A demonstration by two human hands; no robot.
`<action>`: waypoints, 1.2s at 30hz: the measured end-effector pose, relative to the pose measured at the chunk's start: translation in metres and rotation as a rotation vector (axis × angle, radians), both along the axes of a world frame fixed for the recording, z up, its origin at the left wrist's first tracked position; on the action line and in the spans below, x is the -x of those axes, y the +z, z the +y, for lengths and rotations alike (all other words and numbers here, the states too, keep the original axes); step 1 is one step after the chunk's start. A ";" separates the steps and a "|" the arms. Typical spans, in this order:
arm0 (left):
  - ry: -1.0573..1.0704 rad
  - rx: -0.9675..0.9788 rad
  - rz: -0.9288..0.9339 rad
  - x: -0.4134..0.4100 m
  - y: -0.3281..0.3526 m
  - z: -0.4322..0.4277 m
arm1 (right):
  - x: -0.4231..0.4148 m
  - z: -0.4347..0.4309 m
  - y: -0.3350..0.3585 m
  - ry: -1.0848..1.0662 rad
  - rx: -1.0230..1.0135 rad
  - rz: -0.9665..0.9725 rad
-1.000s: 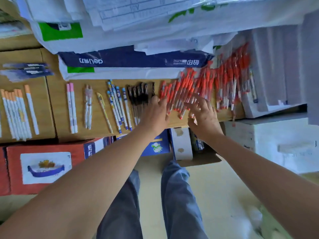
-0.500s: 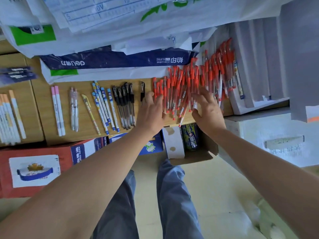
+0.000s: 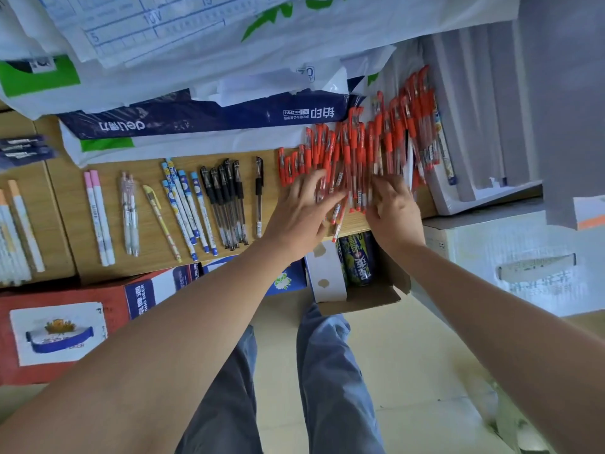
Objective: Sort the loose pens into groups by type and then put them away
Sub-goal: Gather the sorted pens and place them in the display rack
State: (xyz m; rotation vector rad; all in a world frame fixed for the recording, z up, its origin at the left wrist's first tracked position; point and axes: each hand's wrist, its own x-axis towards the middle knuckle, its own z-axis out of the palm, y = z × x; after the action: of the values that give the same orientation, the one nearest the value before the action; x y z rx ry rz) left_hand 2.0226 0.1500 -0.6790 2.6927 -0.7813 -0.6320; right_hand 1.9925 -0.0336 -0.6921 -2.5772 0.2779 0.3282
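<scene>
We flank the red-capped clear plastic pens, left hand and right hand flat-fingered, gripping nothing; pens point away from us.

Single head-worn view, tipped steeply down and forward.
The wide-angle camera looks from above the person's outstretched arms onto the near edge of the worktop, close in. The left hand and right hand sit near frame centre, the pens just beyond them, and the legs and floor fill the lower frame.
</scene>
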 end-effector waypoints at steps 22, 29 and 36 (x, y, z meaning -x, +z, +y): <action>-0.228 -0.133 0.016 -0.020 -0.011 -0.034 | -0.009 -0.006 0.001 -0.128 -0.049 -0.003; -0.191 -0.100 0.003 -0.022 -0.002 -0.026 | -0.011 -0.006 0.007 -0.147 -0.018 -0.064; -0.252 -0.085 0.010 -0.040 -0.002 -0.067 | -0.006 -0.020 -0.002 -0.028 0.001 0.012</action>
State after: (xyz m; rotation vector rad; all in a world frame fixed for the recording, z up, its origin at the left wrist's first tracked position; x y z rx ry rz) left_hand 2.0627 0.0832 -0.6807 2.6866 -1.1274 -0.7499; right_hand 1.9984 -0.0532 -0.6938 -2.5702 0.3182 0.3330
